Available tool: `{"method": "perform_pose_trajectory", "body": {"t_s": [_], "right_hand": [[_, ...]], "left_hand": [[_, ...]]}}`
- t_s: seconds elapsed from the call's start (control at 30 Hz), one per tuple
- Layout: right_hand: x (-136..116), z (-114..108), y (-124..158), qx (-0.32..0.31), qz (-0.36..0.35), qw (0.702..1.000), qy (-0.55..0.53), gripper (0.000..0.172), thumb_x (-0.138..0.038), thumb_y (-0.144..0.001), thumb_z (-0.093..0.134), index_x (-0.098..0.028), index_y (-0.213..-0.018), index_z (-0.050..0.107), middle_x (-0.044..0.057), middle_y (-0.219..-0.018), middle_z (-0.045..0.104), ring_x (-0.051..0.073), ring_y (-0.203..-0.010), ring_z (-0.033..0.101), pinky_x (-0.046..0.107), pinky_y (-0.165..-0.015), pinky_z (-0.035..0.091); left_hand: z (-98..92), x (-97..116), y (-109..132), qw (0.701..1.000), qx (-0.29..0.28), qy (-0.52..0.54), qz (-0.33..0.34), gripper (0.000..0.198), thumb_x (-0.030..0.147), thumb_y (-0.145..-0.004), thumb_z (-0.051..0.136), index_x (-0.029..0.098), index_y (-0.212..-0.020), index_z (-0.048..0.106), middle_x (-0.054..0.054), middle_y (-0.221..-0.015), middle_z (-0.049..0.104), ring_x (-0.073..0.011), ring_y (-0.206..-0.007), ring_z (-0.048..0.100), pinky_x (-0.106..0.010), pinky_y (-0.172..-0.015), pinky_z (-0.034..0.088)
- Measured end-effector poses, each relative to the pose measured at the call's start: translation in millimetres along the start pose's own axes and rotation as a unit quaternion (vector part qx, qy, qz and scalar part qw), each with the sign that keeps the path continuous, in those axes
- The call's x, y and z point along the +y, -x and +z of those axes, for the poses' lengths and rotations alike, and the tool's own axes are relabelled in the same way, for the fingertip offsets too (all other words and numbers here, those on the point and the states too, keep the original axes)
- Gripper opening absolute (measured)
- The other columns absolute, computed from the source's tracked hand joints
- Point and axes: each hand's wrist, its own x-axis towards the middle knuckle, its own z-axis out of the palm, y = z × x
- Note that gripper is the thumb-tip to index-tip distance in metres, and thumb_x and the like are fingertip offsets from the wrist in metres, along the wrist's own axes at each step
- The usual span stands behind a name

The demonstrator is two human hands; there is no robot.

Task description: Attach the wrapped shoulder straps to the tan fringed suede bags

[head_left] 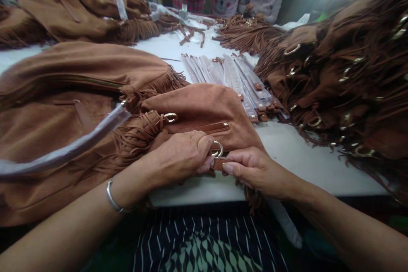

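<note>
A brown suede bag [207,104] lies in front of me at the table's near edge, its short zipper [210,127] facing up. With fingers closed, my left hand [185,153] grips a metal ring [218,148] at the bag's side. My right hand [255,168] pinches the brown leather end of a strap [219,164] between thumb and fingers, just below the ring. Whether the strap end passes through the ring I cannot tell. A plastic-wrapped strap length [285,223] hangs below the table edge under my right wrist. Another ring [170,117] stands up on the bag's left.
A larger fringed bag [79,63] with a wrapped handle [66,144] lies at left. Plastic-wrapped straps [223,72] lie in a row beyond. Fringed bags are piled high at right [334,72] and back left [70,4]. Several people stand across the white table [306,165].
</note>
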Motion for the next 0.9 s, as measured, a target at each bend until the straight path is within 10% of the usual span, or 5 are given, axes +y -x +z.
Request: {"method": "perform_pose_trajectory", "body": {"t_s": [0.3,0.6,0.9], "right_hand": [[3.5,13.7,3.4,0.112,0.03,0.993,0.007,0.036,-0.045,-0.086,0.048,-0.013,-0.072,0.054,-0.006,-0.049,0.038,0.005,-0.042,0.032,0.018,-0.039,0.022],[-17.5,6.8,9.8,0.098,0.041,0.992,0.073,0.031,-0.039,-0.082,0.049,-0.014,-0.066,0.054,0.0,-0.057,0.05,0.009,-0.05,0.045,0.019,-0.043,0.029],[-6.9,12.7,6.7,0.116,0.06,0.988,0.08,0.031,-0.039,-0.082,0.046,-0.013,-0.065,0.053,-0.001,-0.053,0.047,0.009,-0.047,0.041,0.019,-0.043,0.027]], "left_hand": [[1.1,-0.9,-2.3,1.0,-0.022,0.01,0.014,0.02,0.027,-0.089,0.037,0.012,-0.09,0.051,-0.006,-0.081,0.058,-0.0208,-0.073,0.057,-0.033,-0.064,0.047],[-8.6,8.8,-2.0,0.995,-0.047,0.071,-0.058,0.024,0.038,-0.088,0.04,0.016,-0.084,0.049,-0.005,-0.078,0.057,-0.0198,-0.07,0.056,-0.031,-0.061,0.043],[4.2,8.7,-0.8,0.998,-0.042,-0.015,0.045,0.016,0.029,-0.082,0.043,0.015,-0.079,0.049,-0.007,-0.073,0.059,-0.0225,-0.065,0.058,-0.033,-0.056,0.043]]}}
